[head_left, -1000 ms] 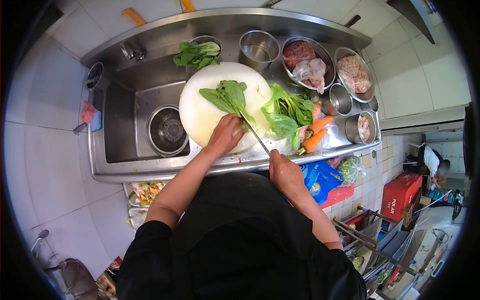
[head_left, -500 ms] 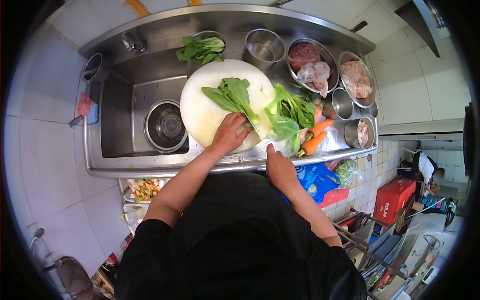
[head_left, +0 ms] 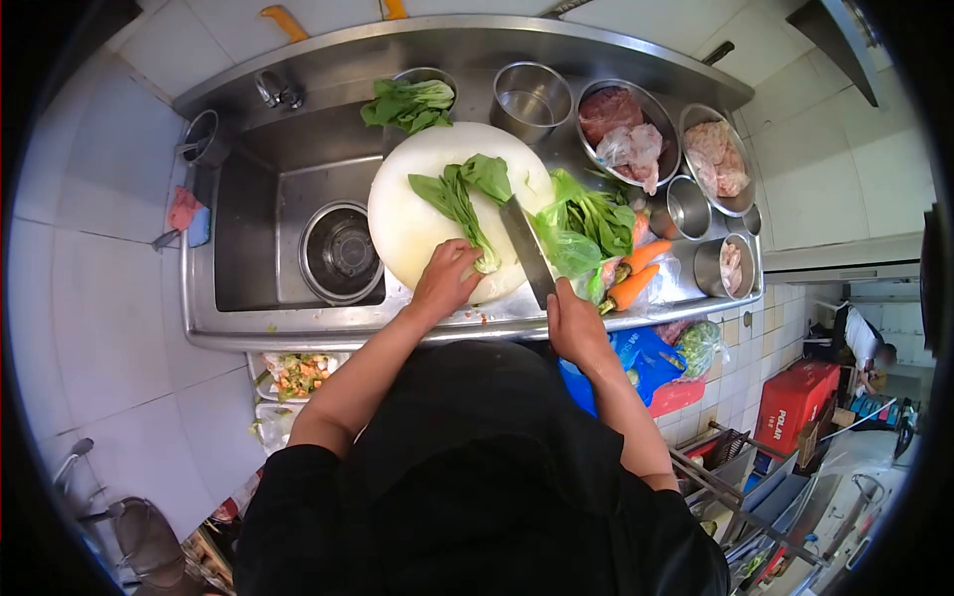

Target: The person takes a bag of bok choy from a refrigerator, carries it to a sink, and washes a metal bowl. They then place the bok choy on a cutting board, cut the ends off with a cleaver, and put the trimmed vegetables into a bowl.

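Note:
My left hand (head_left: 447, 282) has its fingers closed on the pale base of a bok choy piece (head_left: 459, 211) that lies on a round white cutting board (head_left: 402, 233). In my right hand (head_left: 576, 325) is the handle of a wide-bladed knife (head_left: 527, 246), its blade lying across the right side of the board. Another green leafy piece (head_left: 488, 176) rests by the blade's far end; the knife may hide part of it. Just right of the knife, more leafy greens (head_left: 603, 221) lie partly in a clear green plastic bag (head_left: 573, 251).
Carrots (head_left: 631, 288) lie right of the board. Behind are a metal pot (head_left: 532, 99), bowls of raw meat (head_left: 611, 112) and more bok choy (head_left: 409, 104) on a pot. A sink (head_left: 243, 228) holding a round metal pot (head_left: 341, 252) is at left. Another person (head_left: 861, 338) is far right.
The knife has moved from beside my left fingers to the right, its blade now showing broadside. The bok choy now shows as two leafy parts spread apart, with my left hand at one base.

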Available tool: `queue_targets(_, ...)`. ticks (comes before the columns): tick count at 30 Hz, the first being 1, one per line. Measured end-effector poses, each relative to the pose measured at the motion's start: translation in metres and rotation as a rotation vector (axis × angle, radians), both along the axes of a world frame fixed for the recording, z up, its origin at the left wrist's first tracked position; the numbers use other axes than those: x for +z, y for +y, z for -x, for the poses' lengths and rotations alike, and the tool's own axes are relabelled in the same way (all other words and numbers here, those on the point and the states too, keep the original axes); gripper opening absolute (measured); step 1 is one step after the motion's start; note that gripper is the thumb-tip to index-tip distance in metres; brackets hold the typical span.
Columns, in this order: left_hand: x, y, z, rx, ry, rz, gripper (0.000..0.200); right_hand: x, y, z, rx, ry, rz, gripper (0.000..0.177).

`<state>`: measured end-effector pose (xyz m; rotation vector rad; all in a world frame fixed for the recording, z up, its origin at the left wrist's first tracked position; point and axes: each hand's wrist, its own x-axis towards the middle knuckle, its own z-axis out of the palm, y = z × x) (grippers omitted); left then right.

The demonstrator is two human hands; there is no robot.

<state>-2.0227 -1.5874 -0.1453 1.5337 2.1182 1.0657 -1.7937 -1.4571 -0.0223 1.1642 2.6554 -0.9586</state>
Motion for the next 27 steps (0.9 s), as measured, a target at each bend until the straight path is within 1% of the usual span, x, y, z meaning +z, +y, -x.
queue_targets(4, -0.002, -0.002, -0.004, 0.042, 0.008, -0.031, 0.039, 0.018, -0.01, -0.01, 0.092, -0.017, 0.029, 0.018)
queue_targets(8, 0.0, 0.002, -0.004, 0.028, 0.075, -0.035, 0.037, 0.013, -0.014, -0.016, 0.133, -0.008, 0.009, 0.016)
queue_targets(13, 0.002, 0.006, -0.004, 0.006, 0.085, -0.036, 0.036, -0.005, -0.013, -0.017, 0.21, 0.025, -0.079, 0.014)
queue_targets(19, -0.001, 0.01, -0.004, 0.002, 0.079, -0.023, 0.038, -0.001, -0.019, -0.009, 0.232, -0.09, -0.156, 0.011)
queue_targets(23, 0.002, 0.012, -0.003, -0.006, 0.082, -0.052, 0.04, -0.001, -0.021, -0.008, 0.241, -0.082, -0.191, 0.011)
queue_targets(27, 0.003, 0.014, -0.001, -0.009, 0.087, -0.018, 0.039, -0.001, -0.018, -0.005, 0.268, -0.118, -0.225, 0.012)
